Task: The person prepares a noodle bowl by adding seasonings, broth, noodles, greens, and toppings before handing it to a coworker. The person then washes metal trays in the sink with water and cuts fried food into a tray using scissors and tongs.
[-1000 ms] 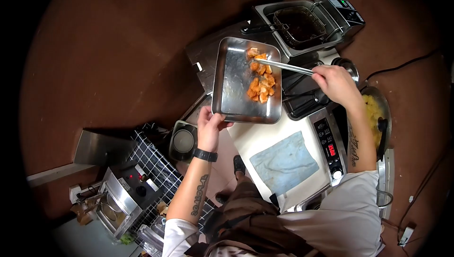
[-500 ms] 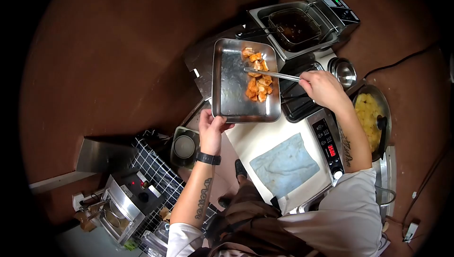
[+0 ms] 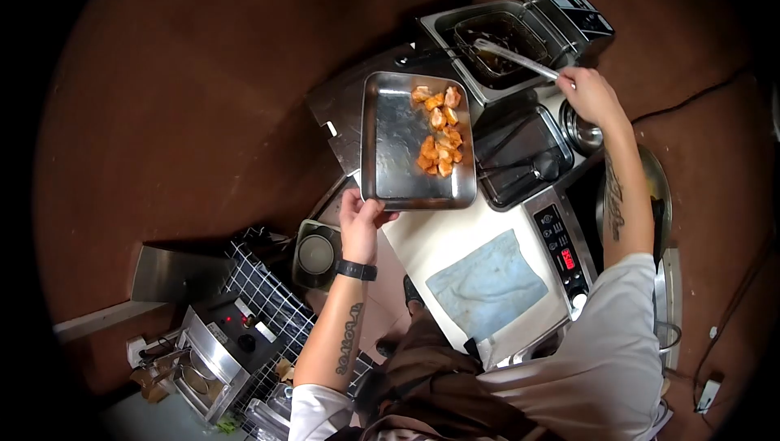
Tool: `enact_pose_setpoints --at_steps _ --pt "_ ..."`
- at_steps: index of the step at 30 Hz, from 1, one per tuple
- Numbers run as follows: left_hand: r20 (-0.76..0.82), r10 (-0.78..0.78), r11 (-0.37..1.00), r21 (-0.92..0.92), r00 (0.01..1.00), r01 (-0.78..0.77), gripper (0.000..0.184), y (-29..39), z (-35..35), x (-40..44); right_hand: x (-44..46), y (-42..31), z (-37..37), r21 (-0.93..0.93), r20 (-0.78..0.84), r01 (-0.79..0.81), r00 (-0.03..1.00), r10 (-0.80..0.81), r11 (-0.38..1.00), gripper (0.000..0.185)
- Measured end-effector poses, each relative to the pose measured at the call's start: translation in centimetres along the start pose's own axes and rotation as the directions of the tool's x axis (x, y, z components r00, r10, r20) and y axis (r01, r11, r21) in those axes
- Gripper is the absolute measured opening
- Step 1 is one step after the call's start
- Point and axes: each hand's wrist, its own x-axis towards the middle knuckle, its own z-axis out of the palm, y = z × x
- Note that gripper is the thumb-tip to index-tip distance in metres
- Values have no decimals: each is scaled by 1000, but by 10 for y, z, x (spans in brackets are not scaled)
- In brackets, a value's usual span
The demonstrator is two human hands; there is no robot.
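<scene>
My left hand (image 3: pixel 365 218) grips the near-left corner of a rectangular metal tray (image 3: pixel 394 144), thumb on the rim. Several orange-coated chunks of food (image 3: pixel 440 139), perhaps chicken, lie along the tray's right side. My right hand (image 3: pixel 591 95) is closed around metal tongs (image 3: pixel 524 60), whose tips reach over the dark oil (image 3: pixel 512 55) of a deep fryer (image 3: pixel 487 98). A wire basket sits in the oil, its dark handle (image 3: pixel 426 58) pointing left. Whether the tongs' tips hold a piece is too small to tell.
Right of the tray is a dark pan with black utensils (image 3: pixel 546 166); metal bowls (image 3: pixel 582 131) stand beside it. A cooktop panel (image 3: pixel 561 250) glows red near a blue cloth (image 3: pixel 487 285). My right forearm partly covers a round pan (image 3: pixel 656 189). A wire rack (image 3: pixel 272 287) is lower left.
My right hand has moved the tongs from the food in the tray up and right, over the fryer. The tray has shifted slightly left.
</scene>
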Motion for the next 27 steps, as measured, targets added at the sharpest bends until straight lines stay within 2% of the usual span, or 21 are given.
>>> enact_pose_setpoints --at_steps 2,4,5,9,13,16,18,22,27 --pt "-5 -7 1000 0 1000 7 13 -1 -1 2 -12 -28 -15 41 41 53 998 -55 998 26" --pt "-14 -13 1000 1 1000 13 12 -3 -2 2 -29 -50 -23 -23 51 197 979 -195 980 24" --pt "-19 -14 1000 3 1000 14 12 -3 -1 1 -34 -49 -16 -98 -2 301 953 -303 949 23" --pt "8 5 1000 19 1000 -5 13 -3 -2 0 -35 -54 5 -328 52 375 924 -379 867 20" --pt "-17 0 999 34 1000 1 13 2 5 -2 -26 -49 26 -400 27 397 906 -422 826 16" --pt "-3 5 999 39 1000 -5 13 -3 0 2 -28 -46 21 -397 25 398 906 -423 827 16" --pt "5 3 1000 22 1000 -3 13 -6 -4 3 -32 -48 2 -302 -17 356 925 -378 884 17" --pt "35 17 1000 -8 999 -17 17 -8 -8 6 -29 -29 -20 -270 -93 182 972 -214 945 20" --pt "4 10 1000 28 1000 -10 12 -4 2 7 1 2 7 -288 14 44 999 -42 957 24"
